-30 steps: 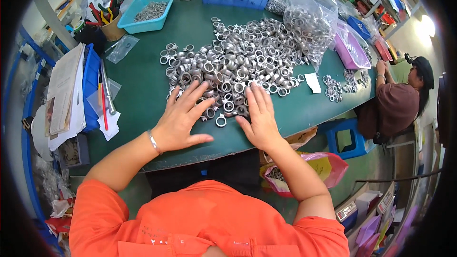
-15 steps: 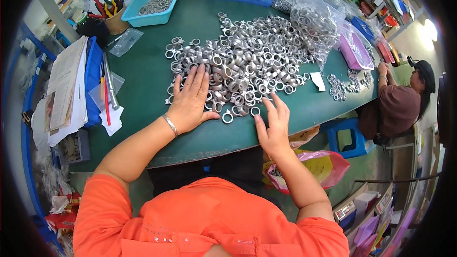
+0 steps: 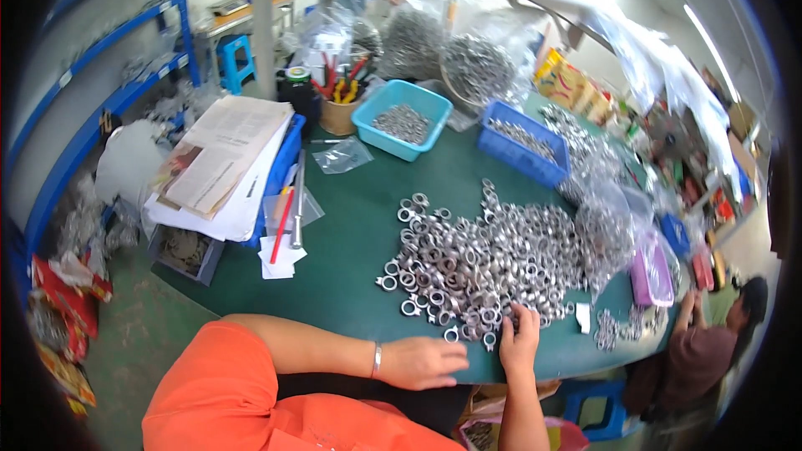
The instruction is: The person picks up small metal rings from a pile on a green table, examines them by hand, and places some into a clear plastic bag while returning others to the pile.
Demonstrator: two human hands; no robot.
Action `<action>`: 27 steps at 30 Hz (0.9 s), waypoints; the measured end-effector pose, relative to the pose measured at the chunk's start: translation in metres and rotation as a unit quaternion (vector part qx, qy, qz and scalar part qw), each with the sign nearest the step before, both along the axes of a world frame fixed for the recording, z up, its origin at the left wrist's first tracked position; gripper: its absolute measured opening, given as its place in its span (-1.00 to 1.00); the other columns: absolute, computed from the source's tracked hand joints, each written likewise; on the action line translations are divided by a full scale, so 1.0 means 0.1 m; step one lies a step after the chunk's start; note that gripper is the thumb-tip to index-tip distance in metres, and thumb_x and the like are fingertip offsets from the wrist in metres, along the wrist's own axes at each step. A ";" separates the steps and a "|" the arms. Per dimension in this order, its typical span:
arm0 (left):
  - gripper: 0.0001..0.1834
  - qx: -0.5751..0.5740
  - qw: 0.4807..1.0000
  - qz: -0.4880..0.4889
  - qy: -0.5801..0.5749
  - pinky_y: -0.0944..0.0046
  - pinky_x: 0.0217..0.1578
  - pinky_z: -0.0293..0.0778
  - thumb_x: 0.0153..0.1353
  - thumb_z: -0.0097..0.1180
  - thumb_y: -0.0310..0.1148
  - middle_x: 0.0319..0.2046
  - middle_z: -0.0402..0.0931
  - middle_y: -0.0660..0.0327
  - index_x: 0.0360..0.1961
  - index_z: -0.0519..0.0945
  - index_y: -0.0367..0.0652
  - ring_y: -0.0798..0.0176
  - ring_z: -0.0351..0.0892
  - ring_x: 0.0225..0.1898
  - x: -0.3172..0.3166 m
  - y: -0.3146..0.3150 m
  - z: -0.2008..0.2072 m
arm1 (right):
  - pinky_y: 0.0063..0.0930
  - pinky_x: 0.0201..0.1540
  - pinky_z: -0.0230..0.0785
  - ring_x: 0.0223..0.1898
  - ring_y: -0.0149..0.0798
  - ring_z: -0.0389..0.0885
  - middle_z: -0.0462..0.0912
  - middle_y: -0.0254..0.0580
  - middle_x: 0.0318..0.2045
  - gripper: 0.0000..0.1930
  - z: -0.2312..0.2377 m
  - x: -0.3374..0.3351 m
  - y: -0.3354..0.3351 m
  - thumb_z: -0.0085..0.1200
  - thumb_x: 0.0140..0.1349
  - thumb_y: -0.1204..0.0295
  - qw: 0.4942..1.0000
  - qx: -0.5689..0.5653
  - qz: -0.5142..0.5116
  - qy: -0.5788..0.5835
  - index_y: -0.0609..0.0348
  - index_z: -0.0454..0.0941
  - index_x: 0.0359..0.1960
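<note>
Small-parts workshop, identifiable by the green worktable [image 3: 351,200] heaped with metal rings [image 3: 493,259], plastic trays [image 3: 516,160] of small metal pieces [image 3: 403,124], pliers [image 3: 331,75] in a pot [image 3: 338,119], blue shelving [image 3: 187,33] and a second person [image 3: 689,355] alongside

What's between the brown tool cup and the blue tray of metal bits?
Head view: a turquoise tray of small metal parts sits between the cup and the blue tray.
</note>
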State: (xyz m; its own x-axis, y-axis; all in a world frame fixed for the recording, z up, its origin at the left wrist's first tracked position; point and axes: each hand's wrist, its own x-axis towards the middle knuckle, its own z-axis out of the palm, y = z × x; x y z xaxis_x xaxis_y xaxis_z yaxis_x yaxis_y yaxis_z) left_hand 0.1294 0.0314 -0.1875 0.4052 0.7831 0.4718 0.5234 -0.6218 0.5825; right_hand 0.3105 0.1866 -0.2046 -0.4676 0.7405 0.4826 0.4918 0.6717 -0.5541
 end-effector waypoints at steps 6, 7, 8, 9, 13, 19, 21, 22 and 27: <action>-0.75 -0.067 0.990 -0.027 -0.120 0.20 -0.36 0.46 0.15 0.07 -0.34 -0.26 0.40 0.18 -0.17 0.45 -0.21 0.10 0.49 -0.31 0.05 -0.14 -0.13 | -0.49 -0.35 0.34 -0.42 -0.25 0.44 0.46 -0.14 -0.43 -0.81 -0.01 0.04 -0.05 0.12 -0.03 0.65 0.996 -0.066 -0.031 0.045 0.31 0.45 -0.33; -0.76 -0.080 0.986 -0.029 -0.145 0.21 -0.36 0.45 0.15 0.07 -0.35 -0.26 0.40 0.18 -0.17 0.45 -0.21 0.11 0.49 -0.31 0.04 -0.15 -0.13 | -0.50 -0.36 0.33 -0.43 -0.27 0.44 0.47 -0.15 -0.43 -0.81 -0.02 0.03 -0.06 0.11 -0.02 0.65 0.997 -0.051 -0.027 0.058 0.32 0.47 -0.31; -0.79 -0.095 0.980 -0.029 -0.175 0.25 -0.37 0.43 0.15 0.06 -0.38 -0.30 0.42 0.18 -0.20 0.47 -0.21 0.16 0.49 -0.36 0.02 -0.15 -0.13 | -0.51 -0.36 0.33 -0.42 -0.27 0.45 0.48 -0.15 -0.40 -0.79 0.00 0.04 -0.09 0.09 -0.01 0.66 0.998 -0.028 -0.014 0.059 0.32 0.50 -0.27; -0.80 -0.107 0.977 -0.019 -0.185 0.26 -0.38 0.42 0.15 0.06 -0.38 -0.31 0.42 0.17 -0.21 0.47 -0.22 0.18 0.48 -0.38 0.00 -0.14 -0.14 | -0.56 -0.36 0.33 -0.41 -0.33 0.45 0.47 -0.20 -0.39 -0.79 0.00 0.04 -0.13 0.10 0.01 0.66 0.997 -0.036 -0.008 0.069 0.33 0.49 -0.26; -0.82 -0.163 0.955 0.042 -0.245 0.33 -0.42 0.40 0.13 0.07 -0.38 -0.37 0.44 0.18 -0.26 0.51 -0.23 0.29 0.46 -0.48 -0.01 -0.08 -0.18 | -0.65 -0.32 0.34 -0.38 -0.46 0.43 0.46 -0.28 -0.33 -0.82 0.03 -0.02 -0.38 0.10 0.02 0.71 0.954 -0.229 0.019 0.192 0.34 0.49 -0.30; -0.86 -0.222 0.901 0.128 -0.349 0.40 -0.34 0.42 0.11 0.12 -0.40 -0.42 0.51 0.27 -0.31 0.54 -0.21 0.46 0.47 -0.38 0.01 0.05 -0.20 | -0.62 -0.36 0.30 -0.39 -0.38 0.44 0.47 -0.21 -0.39 -0.85 0.20 -0.15 -0.68 0.21 -0.11 0.65 0.970 -0.180 0.068 0.150 0.28 0.50 -0.47; -0.88 -0.282 0.858 0.161 -0.398 0.45 -0.44 0.42 0.14 0.12 -0.42 -0.46 0.50 0.35 -0.32 0.53 -0.23 0.48 0.46 -0.46 -0.08 0.06 -0.26 | -0.64 -0.35 0.28 -0.39 -0.41 0.44 0.46 -0.25 -0.41 -0.84 0.18 -0.34 -0.76 0.23 -0.11 0.63 0.949 -0.267 0.076 0.152 0.27 0.51 -0.45; -0.88 -0.351 0.808 0.158 -0.447 0.47 -0.46 0.41 0.16 0.11 -0.41 -0.45 0.50 0.36 -0.30 0.53 -0.22 0.52 0.45 -0.46 -0.13 0.04 -0.21 | -0.65 -0.35 0.28 -0.39 -0.43 0.43 0.46 -0.26 -0.40 -0.83 0.13 -0.38 -0.77 0.24 -0.09 0.63 0.940 -0.278 0.122 0.159 0.27 0.51 -0.44; -0.89 -0.396 0.778 0.108 -0.475 0.52 -0.47 0.39 0.19 0.07 -0.45 -0.44 0.50 0.33 -0.29 0.52 -0.26 0.53 0.42 -0.49 -0.12 0.05 -0.09 | -0.63 -0.28 0.34 -0.32 -0.44 0.47 0.49 -0.28 -0.36 -0.86 0.07 -0.29 -0.89 0.17 0.01 0.67 0.886 -0.364 0.173 0.231 0.28 0.52 -0.37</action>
